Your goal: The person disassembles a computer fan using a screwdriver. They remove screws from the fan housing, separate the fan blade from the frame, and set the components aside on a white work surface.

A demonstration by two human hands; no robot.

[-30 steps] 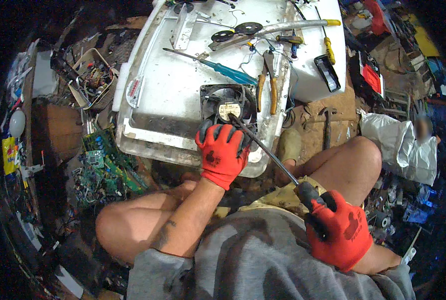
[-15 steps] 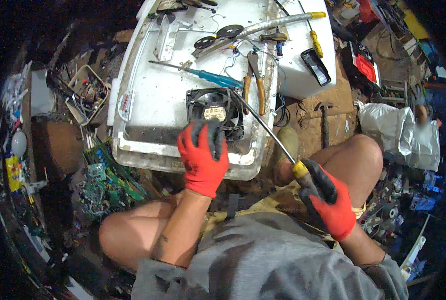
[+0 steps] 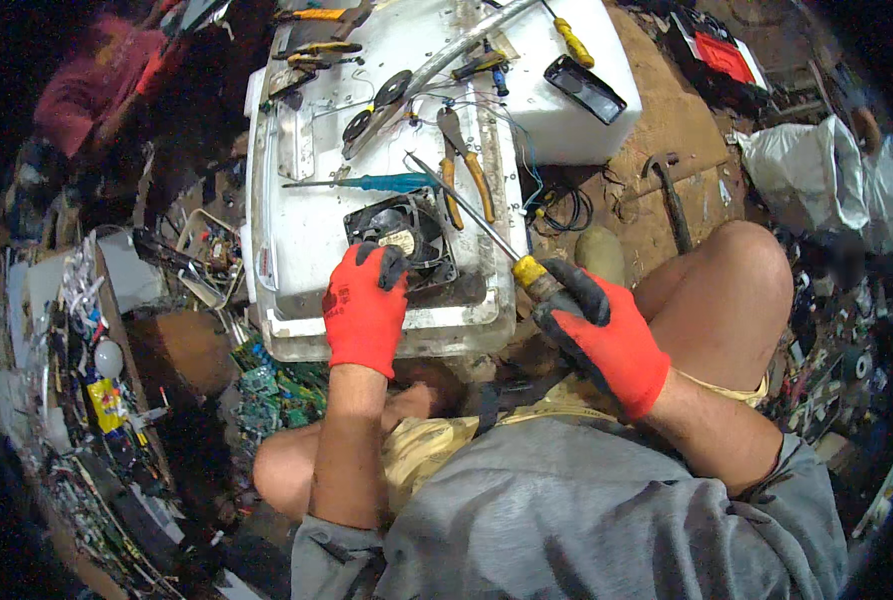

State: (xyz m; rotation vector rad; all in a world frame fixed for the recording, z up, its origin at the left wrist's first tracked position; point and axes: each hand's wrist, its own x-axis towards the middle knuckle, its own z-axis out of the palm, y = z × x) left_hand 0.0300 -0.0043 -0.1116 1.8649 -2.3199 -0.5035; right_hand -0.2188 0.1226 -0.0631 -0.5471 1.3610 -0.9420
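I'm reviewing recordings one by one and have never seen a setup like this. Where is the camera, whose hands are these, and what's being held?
There is no machine here: these are a person's own hands in red gloves with dark fingertips. The view comes from the left of two fisheye cameras worn on the head, looking down, so edges bend.

The right hand grips a long screwdriver by its handle. The left hand touches the near left side of a square black fan; how firmly, I can't tell.

The fan lies on a white panel, with a blue-handled screwdriver and orange-handled pliers beyond it.
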